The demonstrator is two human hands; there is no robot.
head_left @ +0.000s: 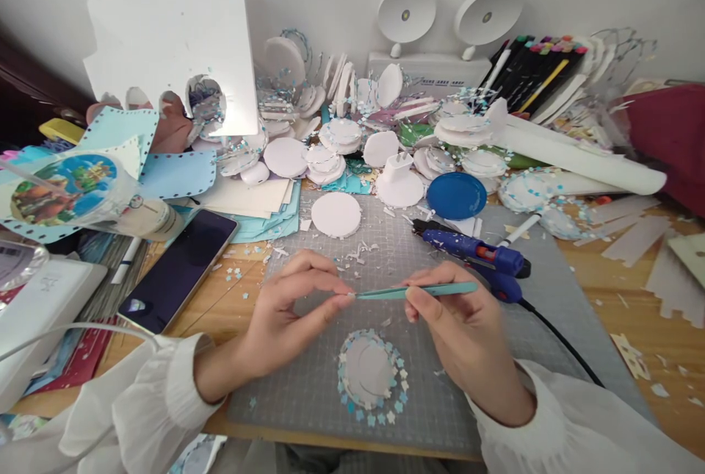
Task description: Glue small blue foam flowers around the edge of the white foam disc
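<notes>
My right hand (457, 323) grips a pair of teal tweezers (440, 289) between thumb and fingers, held almost level and pointing left. The tips of the tweezers meet the pinched thumb and forefinger of my left hand (297, 309). Something small and pale may sit in that pinch, but it is too tiny to make out. Below both hands, a white paper disc (368, 369) lies on the grey cutting mat (291, 393), ringed by small blue and white star- or flower-shaped pieces (405, 386).
A blue hot glue gun (474, 250) lies right of my hands, its black cord running to the right. Beyond are a loose white disc (335, 214), a blue round lid (456, 195) and piled discs. A phone (179, 268) and a lidded cup (82, 191) stand left.
</notes>
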